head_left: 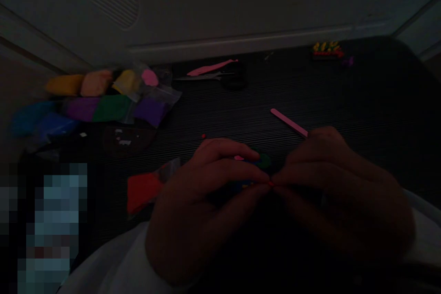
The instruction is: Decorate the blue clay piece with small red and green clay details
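My left hand (206,197) and my right hand (347,193) meet at the fingertips, each in a pinch. Between the tips shows a tiny piece of red clay (271,184), held from both sides. Partly hidden behind my left fingers is a green and blue clay piece (264,160) with pink and yellow bits. A small red ball (203,136) lies on the dark table beyond my left knuckles. Close to my left wrist is a bag of red clay (142,190). A flat pink stick (288,122) reaches out from behind my right hand.
Several bags of coloured clay (112,107) are grouped at the left. Scissors (220,76) and a long pink strip (212,68) lie at the back. A small yellow and red model (326,49) stands at the far right. A pixelated bright patch (57,225) covers the lower left.
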A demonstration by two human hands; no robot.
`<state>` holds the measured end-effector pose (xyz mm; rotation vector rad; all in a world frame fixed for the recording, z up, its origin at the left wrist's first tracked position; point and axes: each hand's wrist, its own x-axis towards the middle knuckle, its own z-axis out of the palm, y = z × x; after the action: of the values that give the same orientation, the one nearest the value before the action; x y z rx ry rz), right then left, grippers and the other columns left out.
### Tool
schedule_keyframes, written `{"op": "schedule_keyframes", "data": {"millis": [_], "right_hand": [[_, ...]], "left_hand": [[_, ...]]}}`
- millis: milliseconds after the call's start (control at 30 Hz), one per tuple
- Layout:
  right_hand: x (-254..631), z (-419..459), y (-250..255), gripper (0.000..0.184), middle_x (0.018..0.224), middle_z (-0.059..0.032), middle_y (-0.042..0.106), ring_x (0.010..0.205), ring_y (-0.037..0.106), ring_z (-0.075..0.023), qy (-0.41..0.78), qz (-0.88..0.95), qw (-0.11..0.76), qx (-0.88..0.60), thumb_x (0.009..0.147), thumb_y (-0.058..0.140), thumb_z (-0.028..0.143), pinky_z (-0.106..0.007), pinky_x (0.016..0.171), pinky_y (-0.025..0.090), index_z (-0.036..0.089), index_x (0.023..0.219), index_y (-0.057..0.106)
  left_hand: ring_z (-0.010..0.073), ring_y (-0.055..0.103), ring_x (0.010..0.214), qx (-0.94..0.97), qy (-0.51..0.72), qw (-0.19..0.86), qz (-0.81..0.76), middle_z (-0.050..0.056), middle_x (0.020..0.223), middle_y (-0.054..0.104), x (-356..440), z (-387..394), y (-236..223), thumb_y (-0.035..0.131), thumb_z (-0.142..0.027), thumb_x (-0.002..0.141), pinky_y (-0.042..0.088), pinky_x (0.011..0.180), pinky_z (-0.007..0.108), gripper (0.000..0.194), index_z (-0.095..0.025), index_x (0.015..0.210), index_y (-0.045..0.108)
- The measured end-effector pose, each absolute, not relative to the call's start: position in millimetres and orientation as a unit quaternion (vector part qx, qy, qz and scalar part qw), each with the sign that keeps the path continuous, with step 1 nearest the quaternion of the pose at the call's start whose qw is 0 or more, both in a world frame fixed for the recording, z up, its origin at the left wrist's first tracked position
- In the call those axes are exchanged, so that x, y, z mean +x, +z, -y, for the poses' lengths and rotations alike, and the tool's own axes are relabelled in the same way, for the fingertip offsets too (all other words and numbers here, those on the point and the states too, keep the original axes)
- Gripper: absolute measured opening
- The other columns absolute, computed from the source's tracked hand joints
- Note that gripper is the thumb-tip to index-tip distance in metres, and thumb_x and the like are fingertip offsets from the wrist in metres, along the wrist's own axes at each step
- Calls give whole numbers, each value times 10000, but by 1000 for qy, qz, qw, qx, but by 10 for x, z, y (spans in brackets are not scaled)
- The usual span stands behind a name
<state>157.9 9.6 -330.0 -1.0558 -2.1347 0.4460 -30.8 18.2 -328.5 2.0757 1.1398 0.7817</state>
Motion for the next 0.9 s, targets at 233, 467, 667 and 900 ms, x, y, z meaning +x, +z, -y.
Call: {"op": "schedule_keyframes", "data": {"millis": [233,467,667,900], "right_hand": [[1572,-101,-3292,75,745,-1,639,677,567,-118,170,825,353,-407,745,590,141,-329,640,420,180,807,607],[1581,-89,-3298,74,734,-5,642,677,566,-121,172,820,358,-412,729,606,140,-325,627,430,172,795,601],[1566,-107,-3298,50,726,-7,637,666,565,-126,165,822,350,-417,740,596,160,-321,616,430,184,783,599],[1561,-105,-3280,60,720,1,638,660,562,-120,165,824,350,-414,729,598,141,-320,621,430,181,773,596]], "left_hand": [[106,558,947,785,296,325,-437,-48,999,590,-323,-189,-3267,604,-122,725,429,865,191,185,-268,838,611],[139,576,916,779,306,322,-442,-30,986,604,-310,-196,-3282,620,-130,709,457,840,245,185,-267,833,623],[134,563,950,783,299,323,-440,-32,998,598,-313,-184,-3276,608,-133,723,449,852,235,178,-271,835,617],[118,561,951,785,301,320,-437,-42,998,595,-302,-184,-3281,616,-148,721,441,850,205,167,-271,834,614]]}}
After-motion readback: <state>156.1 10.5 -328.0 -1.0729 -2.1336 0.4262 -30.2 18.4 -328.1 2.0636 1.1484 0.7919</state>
